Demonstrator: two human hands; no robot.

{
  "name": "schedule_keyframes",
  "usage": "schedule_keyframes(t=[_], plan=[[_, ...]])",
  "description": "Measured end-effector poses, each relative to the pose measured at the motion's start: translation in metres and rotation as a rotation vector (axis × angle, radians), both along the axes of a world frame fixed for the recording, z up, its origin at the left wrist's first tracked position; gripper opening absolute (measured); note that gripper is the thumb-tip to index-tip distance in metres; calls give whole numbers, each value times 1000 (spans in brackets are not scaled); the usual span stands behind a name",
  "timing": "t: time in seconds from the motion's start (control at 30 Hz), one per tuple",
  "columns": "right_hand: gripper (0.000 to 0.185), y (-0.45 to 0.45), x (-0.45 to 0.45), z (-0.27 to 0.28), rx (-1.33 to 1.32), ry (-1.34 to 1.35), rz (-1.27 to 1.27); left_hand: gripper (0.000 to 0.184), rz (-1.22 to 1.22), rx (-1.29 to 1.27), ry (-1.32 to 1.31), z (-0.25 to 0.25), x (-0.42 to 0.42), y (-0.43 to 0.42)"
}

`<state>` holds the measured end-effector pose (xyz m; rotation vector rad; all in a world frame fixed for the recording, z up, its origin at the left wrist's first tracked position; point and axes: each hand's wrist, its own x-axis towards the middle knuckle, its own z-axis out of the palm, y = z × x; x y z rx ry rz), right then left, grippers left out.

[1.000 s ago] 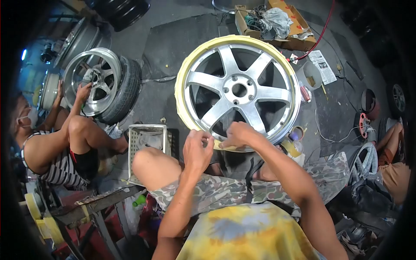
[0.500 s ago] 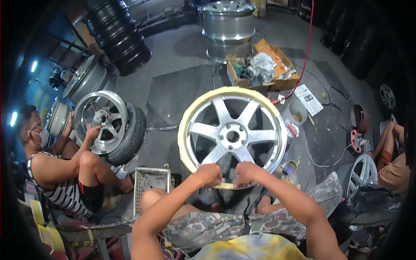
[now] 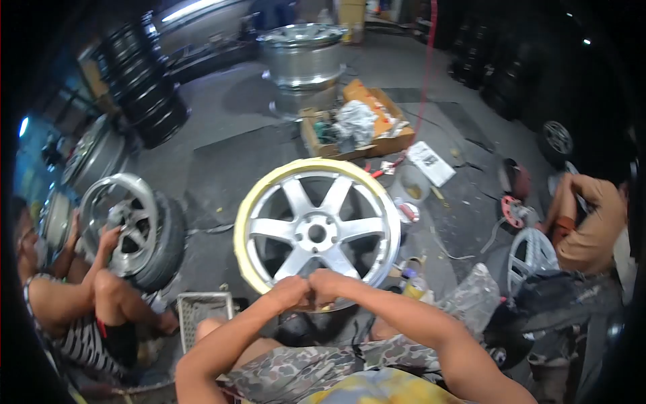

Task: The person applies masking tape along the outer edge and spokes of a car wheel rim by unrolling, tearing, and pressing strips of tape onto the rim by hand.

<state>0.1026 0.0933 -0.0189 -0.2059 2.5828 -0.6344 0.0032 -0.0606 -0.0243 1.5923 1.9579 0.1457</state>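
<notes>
A silver six-spoke wheel rim (image 3: 350,229) lies face up in front of me. Yellow masking tape (image 3: 243,236) runs along its left and upper edge, while the lower right edge looks bare. At the near edge, my left hand (image 3: 292,293) is closed, knuckles up. My right hand (image 3: 326,285) is closed too and presses against the left one. Both fists cover that part of the rim, so whatever the fingers pinch is hidden.
A cardboard box (image 3: 383,145) of rags stands beyond the rim. At left, a person (image 3: 67,296) works on another wheel (image 3: 121,222); at right sits another person (image 3: 592,222). A plastic basket (image 3: 185,323), a clear tub (image 3: 412,183) and a newspaper (image 3: 431,163) are nearby.
My hands have come together at the near edge; before, they were apart with yellow tape showing between them. The view has turned, shifting the wheel left and slightly down.
</notes>
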Motion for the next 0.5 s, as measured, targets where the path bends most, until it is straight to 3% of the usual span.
schedule_keyframes(t=[0.07, 0.2, 0.5], plan=[[34, 1, 1, 5, -11, -45, -38, 22, -45, 73, -24, -6, -6, -2], [27, 5, -2, 13, -158, -443, -220, 22, -101, -77, -13, 18, -14, 3], [32, 12, -9, 25, -110, -567, -181, 36, -108, -74, 9, 1, -29, -5]])
